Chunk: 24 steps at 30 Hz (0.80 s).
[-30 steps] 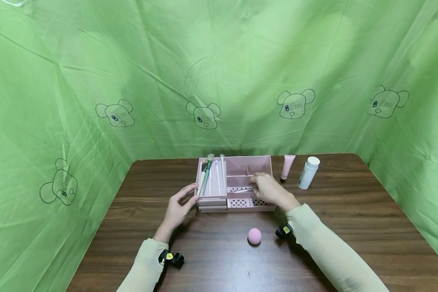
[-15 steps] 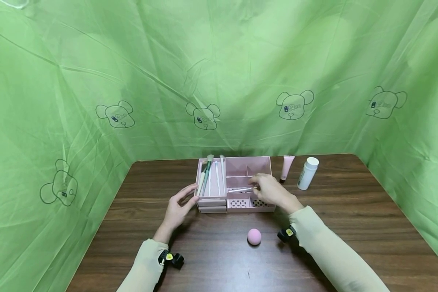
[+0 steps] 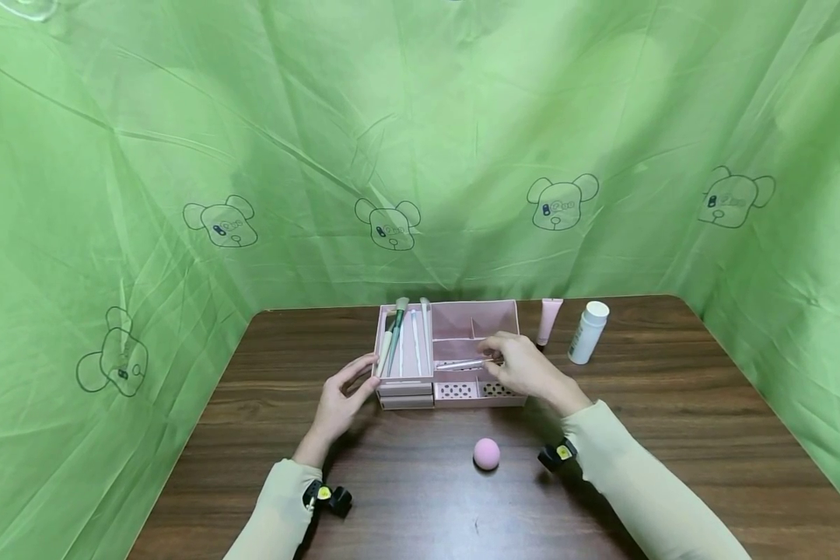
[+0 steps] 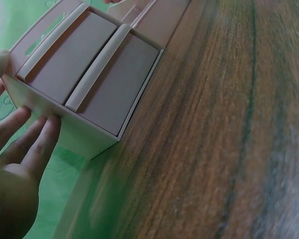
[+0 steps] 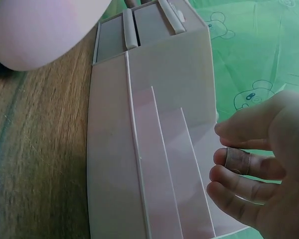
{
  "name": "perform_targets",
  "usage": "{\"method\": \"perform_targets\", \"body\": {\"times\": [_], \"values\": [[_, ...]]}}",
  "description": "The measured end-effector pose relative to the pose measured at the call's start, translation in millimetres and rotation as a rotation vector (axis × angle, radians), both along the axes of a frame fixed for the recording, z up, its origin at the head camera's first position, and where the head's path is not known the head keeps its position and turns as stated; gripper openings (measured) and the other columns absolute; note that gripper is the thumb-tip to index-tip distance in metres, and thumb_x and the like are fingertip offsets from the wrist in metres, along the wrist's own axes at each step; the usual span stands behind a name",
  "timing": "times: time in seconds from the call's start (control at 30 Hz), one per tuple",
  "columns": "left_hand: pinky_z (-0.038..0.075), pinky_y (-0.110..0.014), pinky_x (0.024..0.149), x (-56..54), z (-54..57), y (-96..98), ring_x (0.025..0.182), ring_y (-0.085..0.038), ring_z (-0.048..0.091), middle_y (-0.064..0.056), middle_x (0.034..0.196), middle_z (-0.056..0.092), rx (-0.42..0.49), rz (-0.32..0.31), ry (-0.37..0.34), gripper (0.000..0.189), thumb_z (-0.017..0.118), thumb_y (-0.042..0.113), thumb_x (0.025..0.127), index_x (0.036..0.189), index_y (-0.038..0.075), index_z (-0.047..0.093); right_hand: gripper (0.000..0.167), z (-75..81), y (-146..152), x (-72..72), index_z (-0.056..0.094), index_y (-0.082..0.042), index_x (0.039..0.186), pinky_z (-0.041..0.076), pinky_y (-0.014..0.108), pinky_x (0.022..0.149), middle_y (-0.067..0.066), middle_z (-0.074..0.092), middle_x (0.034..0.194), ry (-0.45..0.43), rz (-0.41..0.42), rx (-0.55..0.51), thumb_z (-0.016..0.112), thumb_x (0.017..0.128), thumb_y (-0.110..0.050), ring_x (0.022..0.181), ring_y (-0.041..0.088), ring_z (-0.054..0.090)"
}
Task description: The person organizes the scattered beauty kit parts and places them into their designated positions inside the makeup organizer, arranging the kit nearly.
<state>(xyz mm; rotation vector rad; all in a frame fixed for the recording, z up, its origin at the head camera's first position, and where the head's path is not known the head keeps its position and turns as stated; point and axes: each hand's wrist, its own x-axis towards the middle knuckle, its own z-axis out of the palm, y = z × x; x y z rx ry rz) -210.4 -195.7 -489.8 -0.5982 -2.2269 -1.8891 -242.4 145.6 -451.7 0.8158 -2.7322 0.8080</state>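
Note:
A pink cosmetics organizer (image 3: 407, 381), with two drawers at its front left, sits towards the back of the table. Makeup brushes (image 3: 396, 342) lie in its left tray. Straight fingers of my left hand (image 3: 341, 398) rest against the organizer's left side wall; the left wrist view shows this hand (image 4: 12, 174) along that wall. Over the middle right compartment, my right hand (image 3: 525, 365) pinches the end of a slim silvery pen-like stick (image 3: 460, 364). That stick is hidden in the right wrist view, where my right hand (image 5: 284, 164) has thumb and fingertips bent at the compartment wall.
In front of the organizer rests a pink ball (image 3: 486, 454). A pink squeeze tube (image 3: 549, 320) and a white bottle (image 3: 589, 334) stand to its right. Behind the brown wooden table (image 3: 420, 482) hangs a green curtain (image 3: 462, 155).
The slim stick has gone from tilted to more nearly level in the compartment. My right wrist has shifted slightly right and nearer, while the left hand stays at the organizer's side.

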Motion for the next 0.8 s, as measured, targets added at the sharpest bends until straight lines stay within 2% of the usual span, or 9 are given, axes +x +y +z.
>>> {"method": "perform_targets", "body": {"times": [0.37,0.6,0.8], "values": [[0.049,-0.022,0.101,-0.4,-0.5,-0.3,0.121,-0.042,0.054,-0.024,0.135,0.056,-0.011,0.01,-0.01,0.037,0.066,0.001,0.091,0.126,-0.008,0.059,0.023,1.4,3,13.9,0.07,-0.007,0.105,0.056,0.029,0.068,0.006,0.069,0.097,0.008,0.02,-0.07,0.075,0.083,-0.013,0.081,0.024,0.065],[0.05,-0.021,0.1,-0.9,0.0,-0.4,0.121,-0.041,0.055,-0.023,0.136,0.056,-0.009,0.01,-0.016,0.037,0.066,0.002,0.091,0.126,-0.007,0.059,0.024,-1.3,4,20.4,0.07,-0.005,0.105,0.06,0.039,0.072,0.005,0.069,0.098,0.011,0.041,-0.092,0.075,0.083,-0.014,0.083,0.023,0.066],[0.05,-0.021,0.099,-1.5,-0.8,-0.6,0.119,-0.031,0.058,-0.024,0.135,0.056,-0.004,0.013,-0.002,0.036,0.066,0.001,0.091,0.126,-0.007,0.06,0.024,-5.6,3,27.4,0.071,-0.007,0.105,0.06,0.037,0.073,0.005,0.069,0.102,0.0,0.071,-0.112,0.075,0.084,-0.016,0.084,0.019,0.065]]}}
